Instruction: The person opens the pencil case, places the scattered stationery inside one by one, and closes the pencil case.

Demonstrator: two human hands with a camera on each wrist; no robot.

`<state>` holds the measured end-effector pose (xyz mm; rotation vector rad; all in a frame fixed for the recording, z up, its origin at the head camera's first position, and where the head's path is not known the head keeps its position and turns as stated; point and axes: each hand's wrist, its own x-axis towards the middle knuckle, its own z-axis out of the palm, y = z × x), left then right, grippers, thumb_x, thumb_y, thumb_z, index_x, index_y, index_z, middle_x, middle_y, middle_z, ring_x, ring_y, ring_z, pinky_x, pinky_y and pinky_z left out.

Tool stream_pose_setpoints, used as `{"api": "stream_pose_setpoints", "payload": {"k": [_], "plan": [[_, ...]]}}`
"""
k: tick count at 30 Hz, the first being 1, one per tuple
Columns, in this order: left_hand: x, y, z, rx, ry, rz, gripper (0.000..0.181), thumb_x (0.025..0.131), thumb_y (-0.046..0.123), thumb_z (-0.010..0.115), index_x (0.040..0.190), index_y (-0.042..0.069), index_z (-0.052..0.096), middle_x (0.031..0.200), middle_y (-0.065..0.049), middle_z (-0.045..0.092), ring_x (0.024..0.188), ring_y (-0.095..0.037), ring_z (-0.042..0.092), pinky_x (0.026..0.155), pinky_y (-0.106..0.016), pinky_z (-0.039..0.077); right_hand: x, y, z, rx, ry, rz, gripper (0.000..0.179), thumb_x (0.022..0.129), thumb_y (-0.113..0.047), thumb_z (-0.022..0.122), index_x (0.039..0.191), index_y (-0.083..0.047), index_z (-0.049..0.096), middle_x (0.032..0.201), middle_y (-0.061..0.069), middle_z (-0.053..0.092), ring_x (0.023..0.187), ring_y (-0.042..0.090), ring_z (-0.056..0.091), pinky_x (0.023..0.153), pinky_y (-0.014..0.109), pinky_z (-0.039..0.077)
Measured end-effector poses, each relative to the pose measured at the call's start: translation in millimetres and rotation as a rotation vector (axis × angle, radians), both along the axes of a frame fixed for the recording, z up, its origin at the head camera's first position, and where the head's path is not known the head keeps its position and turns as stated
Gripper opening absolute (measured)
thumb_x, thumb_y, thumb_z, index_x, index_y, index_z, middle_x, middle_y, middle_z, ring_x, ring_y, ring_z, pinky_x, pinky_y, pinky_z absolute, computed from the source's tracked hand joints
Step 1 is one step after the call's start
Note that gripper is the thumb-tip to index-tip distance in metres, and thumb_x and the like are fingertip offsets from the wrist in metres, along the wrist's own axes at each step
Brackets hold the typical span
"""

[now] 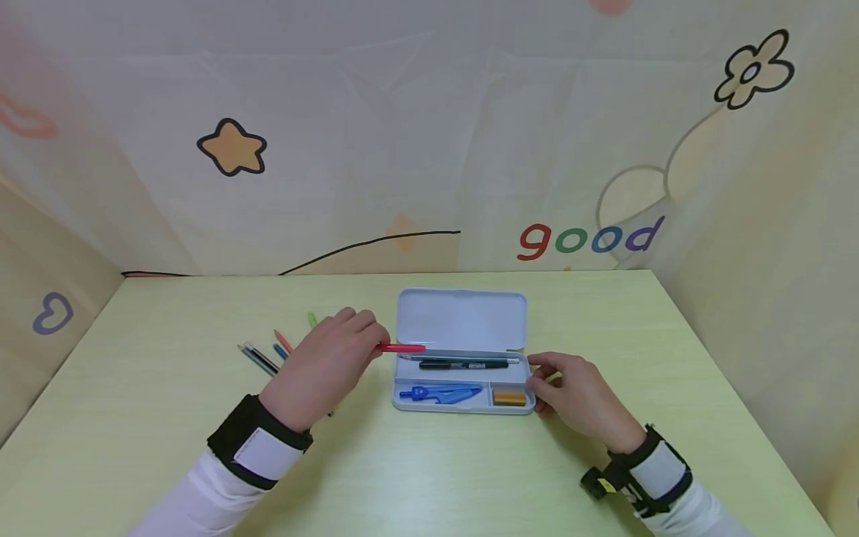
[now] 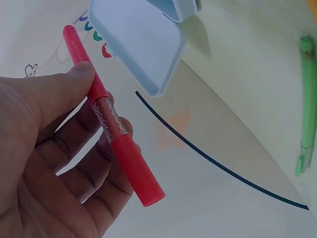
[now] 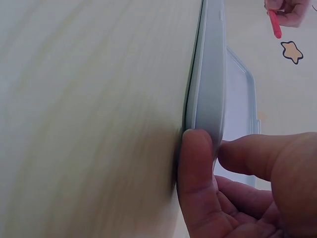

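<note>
My left hand [image 1: 329, 365] pinches a red pen [image 1: 405, 348] between thumb and fingers, above the left side of an open pale blue pencil case [image 1: 463, 321]. In the left wrist view the pen [image 2: 136, 171] has a clear, speckled middle section. My right hand [image 1: 580, 391] grips the case's right end, with the thumb on the rim and a finger against the side wall [image 3: 210, 94]. Inside the case, a black pen [image 1: 463, 365] lies beside a grey-blue pencil in the back compartment. A blue compass [image 1: 443, 393] lies in front, with a tan eraser [image 1: 509, 399] in the small compartment.
Left of the case, partly behind my left hand, several pencils [image 1: 258, 359] lie on the table [image 1: 429, 477], along with an orange pencil [image 1: 283, 341] and a green pen [image 2: 307, 99]. A printed curtain [image 1: 429, 149] stands behind the table.
</note>
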<state>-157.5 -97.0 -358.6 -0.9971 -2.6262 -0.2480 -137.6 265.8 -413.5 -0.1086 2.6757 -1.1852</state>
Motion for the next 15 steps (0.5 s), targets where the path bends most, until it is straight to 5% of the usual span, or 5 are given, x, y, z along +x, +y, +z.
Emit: {"api": "stream_pose_setpoints", "payload": {"k": [15], "plan": [[-6.9,29.2,1.0,-0.057,-0.044,-0.022,0.021,0.090,0.006,0.086,0.108,0.012,0.078,0.102,-0.003,0.071,0.092,-0.022,0.060,0.084,-0.032,0.055,0.9,1,0.4,-0.016,0.001,0.005,0.041,0.104,-0.005,0.066,0.143,0.006,0.059,0.101,0.012,0.066,0.070,0.020,0.067,0.064,0.029,0.060]]}}
